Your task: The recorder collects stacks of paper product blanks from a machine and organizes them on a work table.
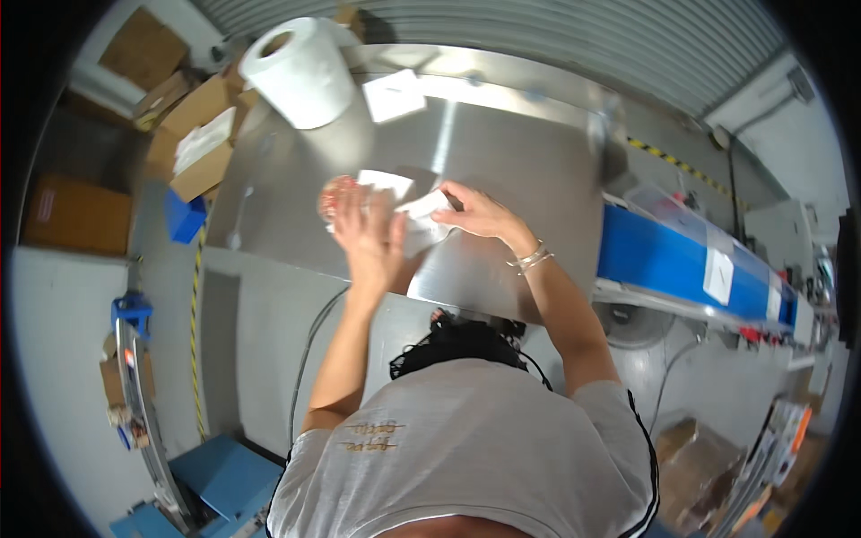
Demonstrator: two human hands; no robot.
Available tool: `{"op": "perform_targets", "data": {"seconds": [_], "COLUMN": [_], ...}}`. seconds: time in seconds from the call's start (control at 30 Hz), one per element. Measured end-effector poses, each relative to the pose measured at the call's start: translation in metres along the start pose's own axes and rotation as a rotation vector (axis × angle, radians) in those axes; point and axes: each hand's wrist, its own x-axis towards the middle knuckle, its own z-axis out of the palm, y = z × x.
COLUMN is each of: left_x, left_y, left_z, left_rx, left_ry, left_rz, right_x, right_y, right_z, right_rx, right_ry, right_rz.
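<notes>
My left hand lies with its fingers stretched out over the near edge of a rounded, red-patterned item on the metal table. Beyond its fingertips is a piece of white paper or thin wrap, partly covered by the hand. My right hand, with bracelets at the wrist, pinches a white sheet between thumb and fingers. That sheet reaches left toward my left hand. Motion blur and the hands hide where the white pieces meet and what kind of thing the red item is.
A big white roll stands at the table's far left, with a white square sheet beside it. Cardboard boxes sit left of the metal table. A blue conveyor belt adjoins its right side.
</notes>
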Motion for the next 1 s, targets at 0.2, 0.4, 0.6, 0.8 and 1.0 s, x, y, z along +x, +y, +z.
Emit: {"op": "perform_targets", "data": {"seconds": [0.2,0.4,0.6,0.8,1.0], "left_x": [-0.001,-0.003,-0.006,-0.004,-0.003], "left_y": [-0.018,-0.020,-0.014,-0.011,-0.014], "left_z": [-0.007,-0.005,-0.003,-0.007,-0.012], "left_rx": [0.046,-0.013,-0.003,0.001,-0.004], "left_ry": [-0.107,-0.100,-0.073,-0.074,-0.160], "left_rz": [-0.055,-0.045,-0.064,-0.063,0.026], "right_x": [-0.079,-0.225,-0.224,-0.076,0.027], "right_y": [0.064,0.173,0.133,0.044,0.000], "right_z": [-0.031,-0.145,-0.144,-0.047,0.014], "right_rx": [0.005,-0.595,-1.174,-0.395,-0.018], "right_ry": [0.586,0.706,1.212,0.537,0.077], "right_rz": [0.313,0.816,0.692,-0.128,-0.237]}}
